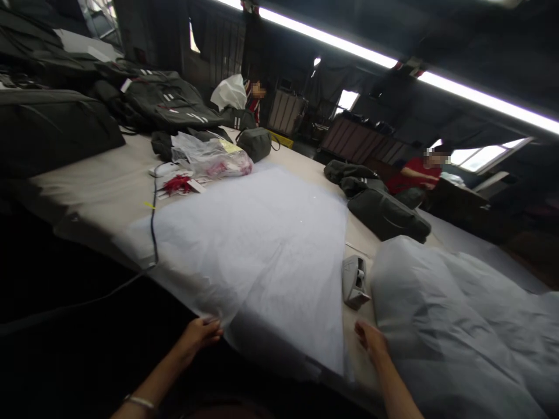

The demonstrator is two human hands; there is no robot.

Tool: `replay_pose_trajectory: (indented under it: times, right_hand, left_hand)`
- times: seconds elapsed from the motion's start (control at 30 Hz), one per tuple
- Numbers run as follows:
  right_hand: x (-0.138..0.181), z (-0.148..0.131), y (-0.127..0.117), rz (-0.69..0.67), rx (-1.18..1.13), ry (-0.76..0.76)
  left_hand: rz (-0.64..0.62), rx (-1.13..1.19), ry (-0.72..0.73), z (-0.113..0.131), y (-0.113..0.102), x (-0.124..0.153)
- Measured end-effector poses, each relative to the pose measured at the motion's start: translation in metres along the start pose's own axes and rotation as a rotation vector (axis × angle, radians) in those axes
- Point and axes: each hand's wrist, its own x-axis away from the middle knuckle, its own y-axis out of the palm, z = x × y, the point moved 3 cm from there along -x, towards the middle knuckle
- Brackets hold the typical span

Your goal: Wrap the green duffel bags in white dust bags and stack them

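While the long table (100,186) takes up most of the view, the thing actually in hand is the big white sheet (257,250). It lies flat and runs away from the left fingertips toward the far side, and its near edge hangs a bit over the table edge.

Next biggest is the wrapped bundle (437,314), a lumpy thing under thin white paper, just off the outer side of the right fingers. Beyond those fingers, well apart, a black bag (386,215) lies on its side. Way past the left fingers there's a crumpled plastic bag (209,157) with something red inside. A small grey gadget (354,282) sits just ahead of the right fingertips, between the sheet and the bundle. Can't tell what it is.

The left hand (201,334) has its fingers curled shut on the sheet's near edge, pinching it. The right hand (371,340) rests on the table edge with its fingers loosely spread, holding nothing. There's a thin bracelet (140,401) on the left wrist.
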Motion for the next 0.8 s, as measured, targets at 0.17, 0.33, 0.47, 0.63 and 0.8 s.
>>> replay_pose_trajectory:
  times: [0.17,0.33,0.47,0.63,0.8]
  right_hand:
    - [0.075,0.001,0.081,-0.436,-0.078,0.036]
    - [0.199,-0.033,0.183,-0.908,0.009,-0.111]
    - [0.257,-0.040,0.235,-0.989,0.112,-0.169]
    - [0.267,-0.029,0.262,-0.930,0.190,-0.146]
    - [0.264,-0.019,0.275,-0.857,0.272,-0.113]
  left_hand:
    - [-0.020,0.007,-0.018,-0.003,-0.010,0.004]
    - [-0.076,-0.039,-0.037,-0.005,-0.016,0.006]
    - [-0.102,-0.099,-0.032,-0.007,-0.020,0.004]
    - [-0.121,-0.132,-0.007,-0.004,-0.026,0.003]
    - [-0.190,-0.099,-0.041,0.002,-0.026,0.009]
